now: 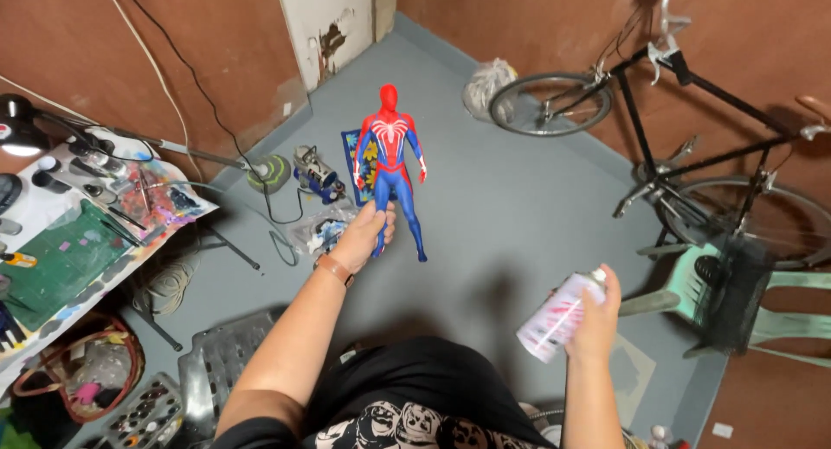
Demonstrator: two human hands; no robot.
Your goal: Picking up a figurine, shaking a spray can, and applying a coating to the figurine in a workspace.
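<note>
Head view: left hand (363, 237) is gripping a red-and-blue figure (391, 168) over open grey floor (519, 215); right hand (595, 319) is clasping a spray can (558, 317) beside the bicycle (692, 146).

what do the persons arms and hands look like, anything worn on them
Both arms are bare to the shoulder, with no gloves or sleeves. The left hand has a thin brown band around its wrist. The right hand wears nothing visible. A black printed shirt covers the torso.

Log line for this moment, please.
left hand: holds figure by leg, raised | right hand: grips spray can, finger on nozzle | can apart from figure
</note>
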